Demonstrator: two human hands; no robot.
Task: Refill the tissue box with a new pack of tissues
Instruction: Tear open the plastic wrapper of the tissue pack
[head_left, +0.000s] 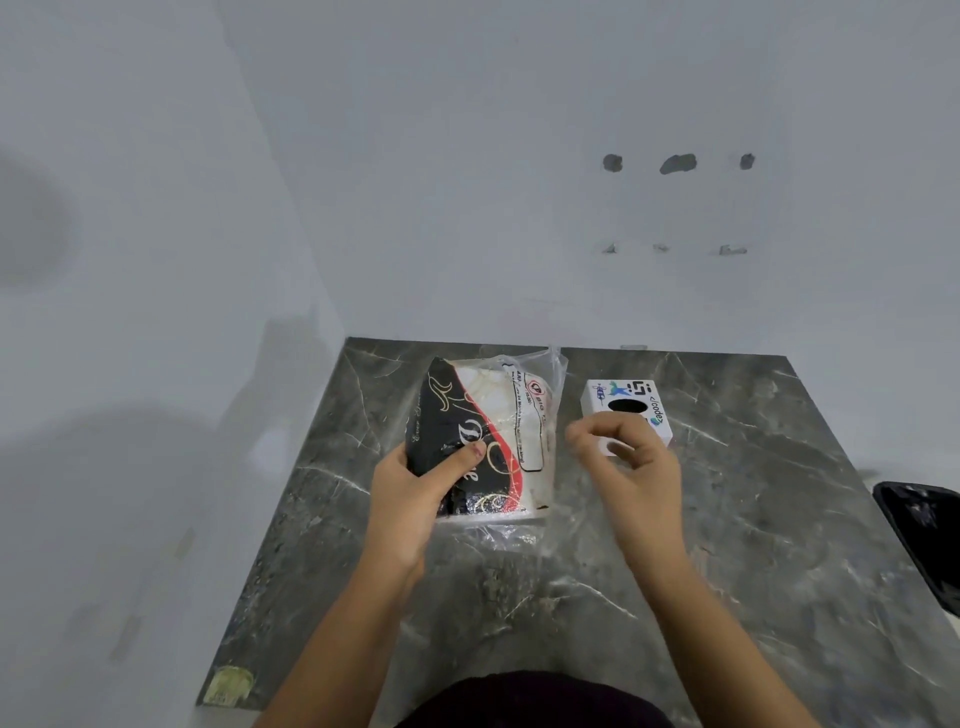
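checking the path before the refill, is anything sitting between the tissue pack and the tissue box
Nothing on the counter lies between them. The tissue pack, held by the left hand, sits just left of the white tissue box, with bare marble in the gap. Only the right hand hovers in front of the box.

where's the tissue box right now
In the head view, the white tissue box sits on the dark marble counter, right of the tissue pack and partly hidden behind the right hand.

Tissue pack (498, 441) beside white tissue box (626, 410)
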